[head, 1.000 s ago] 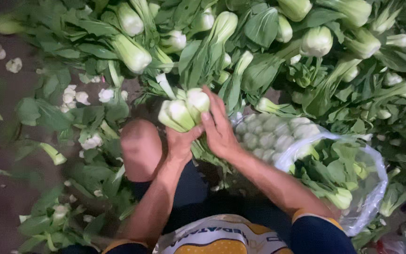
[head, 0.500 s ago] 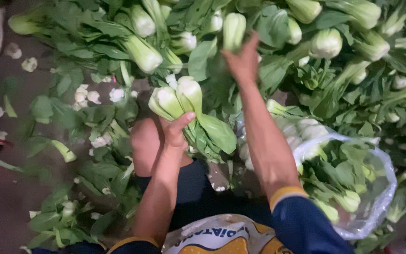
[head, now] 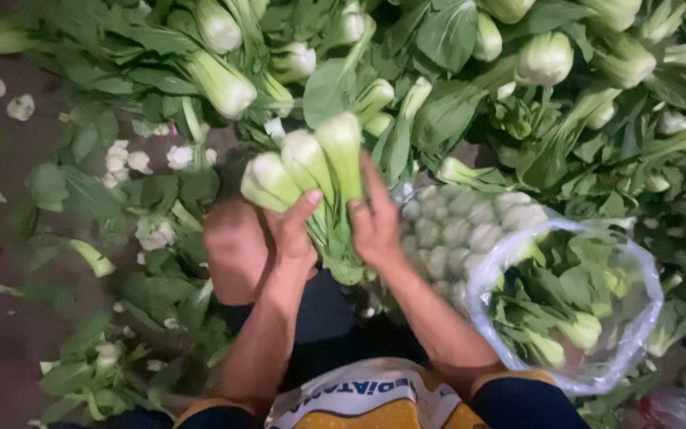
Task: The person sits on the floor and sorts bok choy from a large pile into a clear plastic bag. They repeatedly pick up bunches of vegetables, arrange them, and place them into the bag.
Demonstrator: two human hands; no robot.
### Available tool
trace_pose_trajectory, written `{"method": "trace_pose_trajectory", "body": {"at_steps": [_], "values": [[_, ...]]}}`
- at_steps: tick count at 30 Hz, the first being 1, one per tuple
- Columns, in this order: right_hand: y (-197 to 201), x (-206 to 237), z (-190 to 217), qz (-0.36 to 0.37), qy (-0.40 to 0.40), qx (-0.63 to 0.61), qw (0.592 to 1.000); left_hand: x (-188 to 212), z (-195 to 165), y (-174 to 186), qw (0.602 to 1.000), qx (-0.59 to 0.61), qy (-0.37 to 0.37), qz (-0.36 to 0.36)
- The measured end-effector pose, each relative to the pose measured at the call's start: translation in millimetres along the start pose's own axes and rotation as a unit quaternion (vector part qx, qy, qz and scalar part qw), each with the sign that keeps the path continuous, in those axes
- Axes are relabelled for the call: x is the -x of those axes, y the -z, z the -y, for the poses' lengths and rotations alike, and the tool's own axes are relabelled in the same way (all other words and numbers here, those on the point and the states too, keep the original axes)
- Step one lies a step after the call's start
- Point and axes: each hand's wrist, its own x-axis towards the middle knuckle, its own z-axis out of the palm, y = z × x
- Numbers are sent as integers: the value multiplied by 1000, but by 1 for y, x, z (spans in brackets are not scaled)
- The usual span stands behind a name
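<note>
From my feed the scene is dim and cool-toned, lit softly from above with no hard shadows. The clear plastic bag of packed greens catches the strongest glare along its crinkled rim. Left of that bag, the brown ground strewn with trimmed leaves sinks into murk. Everything looks slightly soft, and the leaves beyond the bag at the right edge smear.

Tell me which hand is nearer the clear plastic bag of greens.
Right. The right hand grips the pale-stemmed bok choy bunch just beside the clear plastic bag; the left hand holds the bunch's far side, farther from the bag.
</note>
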Motion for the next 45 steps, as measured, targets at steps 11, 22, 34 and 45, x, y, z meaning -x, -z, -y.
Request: {"method": "trace_pose_trajectory", "body": {"at_steps": [11, 22, 34, 45], "values": [[-11, 8, 5, 95, 11, 59, 994, 1, -11, 13, 991, -118, 40, 36], [50, -139, -72, 49, 11, 386, 921, -15, -19, 35, 995, 25, 36, 92], [48, -125, -78, 142, 101, 435, 883, 40, -81, -20, 890, -422, 56, -162], [127, -121, -66, -112, -121, 221, 961, 30, -66, 7, 937, -345, -48, -32]]}}
